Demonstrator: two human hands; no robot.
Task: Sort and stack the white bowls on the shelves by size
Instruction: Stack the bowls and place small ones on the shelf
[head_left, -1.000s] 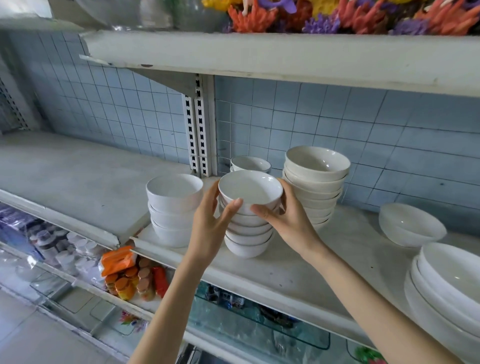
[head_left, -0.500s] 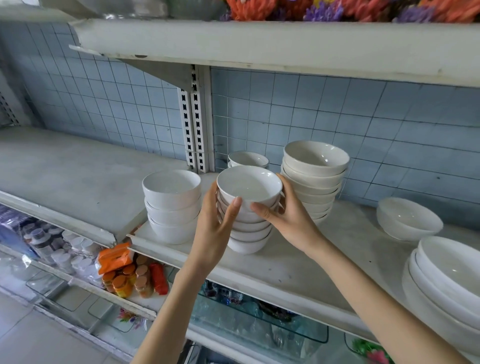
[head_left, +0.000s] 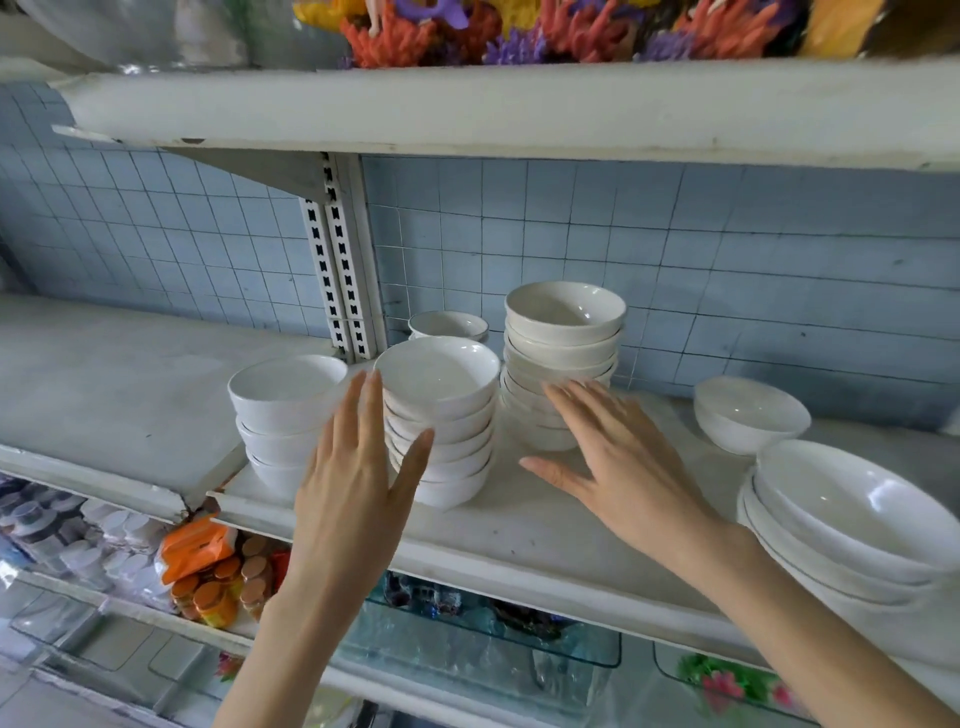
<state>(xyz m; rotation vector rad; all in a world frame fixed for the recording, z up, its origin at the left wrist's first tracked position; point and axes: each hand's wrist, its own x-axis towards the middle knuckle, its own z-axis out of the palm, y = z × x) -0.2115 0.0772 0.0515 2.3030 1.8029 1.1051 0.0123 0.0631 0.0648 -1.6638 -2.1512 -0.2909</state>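
Note:
A middle stack of white bowls (head_left: 441, 421) stands on the white shelf (head_left: 519, 525). To its left is a shorter stack of bowls (head_left: 283, 410); behind and to its right rises a taller stack (head_left: 563, 343). A small bowl (head_left: 448, 325) sits at the back by the upright. My left hand (head_left: 358, 467) hovers with straight fingers just left of the middle stack, holding nothing. My right hand (head_left: 613, 457) is spread flat in front of the taller stack, off the bowls. A single bowl (head_left: 750, 413) and a pile of wide bowls (head_left: 852, 514) lie at the right.
An upper shelf (head_left: 519, 109) with colourful plastic corals hangs close overhead. A slotted metal upright (head_left: 337, 270) runs down the blue tiled wall. The grey shelf (head_left: 104, 374) to the left is lower. Below are jars, orange packets (head_left: 195, 545) and glass dishes.
Both hands have let go of the top bowl of the middle stack, which now rests there. They have drawn back towards me and opened, the right one shifting rightwards.

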